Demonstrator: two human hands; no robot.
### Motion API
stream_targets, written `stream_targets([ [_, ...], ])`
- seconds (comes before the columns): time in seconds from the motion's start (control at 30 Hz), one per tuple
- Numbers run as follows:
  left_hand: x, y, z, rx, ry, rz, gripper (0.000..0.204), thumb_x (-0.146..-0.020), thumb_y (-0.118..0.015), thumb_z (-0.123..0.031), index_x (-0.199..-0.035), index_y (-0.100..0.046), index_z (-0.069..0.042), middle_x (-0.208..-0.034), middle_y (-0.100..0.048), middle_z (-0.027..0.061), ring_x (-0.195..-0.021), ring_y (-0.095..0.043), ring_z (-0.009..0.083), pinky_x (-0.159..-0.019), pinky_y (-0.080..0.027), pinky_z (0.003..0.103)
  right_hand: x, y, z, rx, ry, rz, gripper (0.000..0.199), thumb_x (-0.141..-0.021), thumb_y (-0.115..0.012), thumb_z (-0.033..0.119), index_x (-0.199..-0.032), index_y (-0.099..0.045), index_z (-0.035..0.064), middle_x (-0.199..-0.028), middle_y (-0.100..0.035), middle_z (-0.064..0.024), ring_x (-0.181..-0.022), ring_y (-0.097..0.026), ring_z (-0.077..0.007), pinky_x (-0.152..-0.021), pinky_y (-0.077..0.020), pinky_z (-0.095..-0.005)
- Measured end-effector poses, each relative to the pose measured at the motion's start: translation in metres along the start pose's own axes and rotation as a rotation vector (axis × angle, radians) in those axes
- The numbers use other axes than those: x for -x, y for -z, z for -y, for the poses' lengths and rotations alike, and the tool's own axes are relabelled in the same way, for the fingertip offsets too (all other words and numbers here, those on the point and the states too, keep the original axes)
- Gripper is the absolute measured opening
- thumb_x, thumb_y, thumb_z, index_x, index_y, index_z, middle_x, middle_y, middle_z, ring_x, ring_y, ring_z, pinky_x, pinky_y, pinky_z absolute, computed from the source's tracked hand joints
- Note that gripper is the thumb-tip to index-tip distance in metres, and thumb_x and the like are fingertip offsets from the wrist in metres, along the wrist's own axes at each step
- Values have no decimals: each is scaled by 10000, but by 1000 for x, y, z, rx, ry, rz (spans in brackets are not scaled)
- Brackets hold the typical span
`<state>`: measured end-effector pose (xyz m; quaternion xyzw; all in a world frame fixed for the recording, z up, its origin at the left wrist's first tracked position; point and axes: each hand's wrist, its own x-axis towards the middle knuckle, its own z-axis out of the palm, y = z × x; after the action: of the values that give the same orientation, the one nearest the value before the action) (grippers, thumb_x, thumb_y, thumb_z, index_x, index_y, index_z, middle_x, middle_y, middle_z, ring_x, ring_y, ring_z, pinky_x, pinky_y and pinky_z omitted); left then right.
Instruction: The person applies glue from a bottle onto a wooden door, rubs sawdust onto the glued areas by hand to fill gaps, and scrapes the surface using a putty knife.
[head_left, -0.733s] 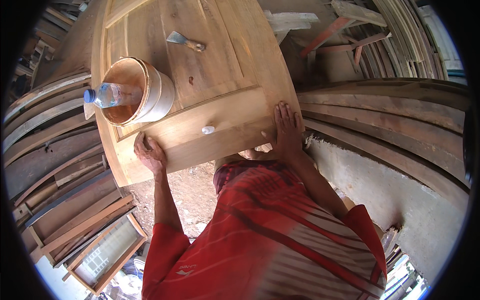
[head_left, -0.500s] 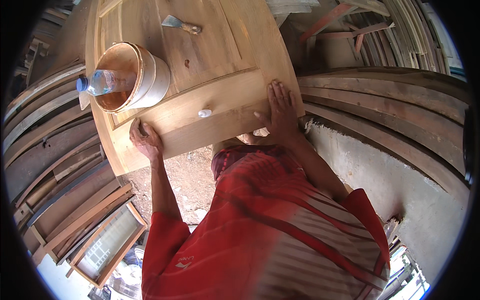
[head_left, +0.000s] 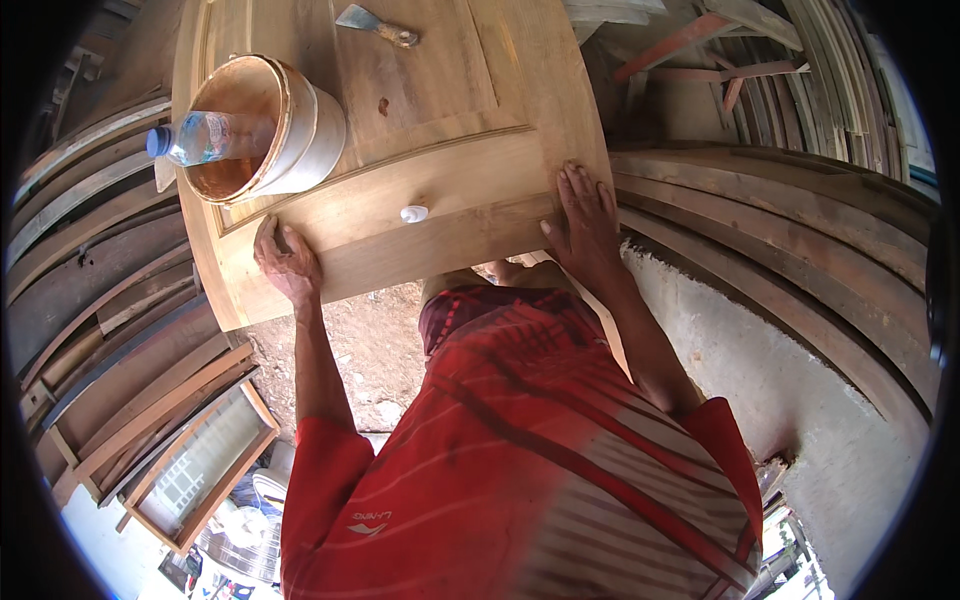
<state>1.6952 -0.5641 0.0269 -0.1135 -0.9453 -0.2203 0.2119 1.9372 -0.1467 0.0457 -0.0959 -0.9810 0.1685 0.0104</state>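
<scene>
A wooden panelled door (head_left: pixel 480 160) lies flat in front of me, its near end towards my body. My left hand (head_left: pixel 287 262) rests on that end at the left, fingers bent and thumb apart, holding nothing. At the right corner my right hand (head_left: pixel 588 225) lies flat on the wood with its thumb spread. Between the hands, nearer the left, sits a small white plastic piece like a cap or nozzle (head_left: pixel 412 214). Beyond my left hand stands a stained white bucket (head_left: pixel 318 140), with a clear plastic bottle (head_left: pixel 205 138) with a blue cap leaning in it.
A scraper (head_left: pixel 378 25) with a worn handle lies farther up the door. Stacked planks (head_left: pixel 110 250) line the left, and more boards (head_left: pixel 780 210) run along a low concrete wall (head_left: pixel 740 340) at the right. A wood-framed pane (head_left: pixel 200 468) leans at lower left.
The whole view has shifted a little. My right hand appears slightly closer to the door's right edge; my left hand stays at about the same spot on the wood.
</scene>
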Motion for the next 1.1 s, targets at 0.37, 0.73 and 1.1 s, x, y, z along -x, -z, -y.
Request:
stream_targets([
  [0.37, 2, -1, 3, -8, 9, 0, 280, -994, -647, -125, -1239, -690, 3, -1278, -708, 192, -1222, -619, 377, -1095, -448, 490, 27, -23, 14, 69, -116, -98, 916, -998, -589, 556, -1644, -300, -27, -1711, -304, -233, -1607, -264, -383, -1269, -215, -619],
  [0.73, 3, 4, -1, 35, -30, 7, 281, -990, -648, -97, -1254, -679, -5, -1305, -701, 180, -1235, -616, 368, -1101, -446, 487, -3, -12, 18, 37, -6, 12, 980, -1003, -573, 620, -1670, -235, -13, -1744, -245, -209, -1626, -215, -360, -1295, -168, -574],
  [1.1, 1, 2, -2, 42, -26, 3, 274, -993, -649, -114, -1246, -683, -13, -1319, -692, 170, -1241, -613, 358, -1113, -442, 485, -26, -11, 22, 42, -58, 10, 1025, -976, -556, 688, -1657, -268, -23, -1743, -260, -188, -1633, -208, -338, -1308, -157, -571],
])
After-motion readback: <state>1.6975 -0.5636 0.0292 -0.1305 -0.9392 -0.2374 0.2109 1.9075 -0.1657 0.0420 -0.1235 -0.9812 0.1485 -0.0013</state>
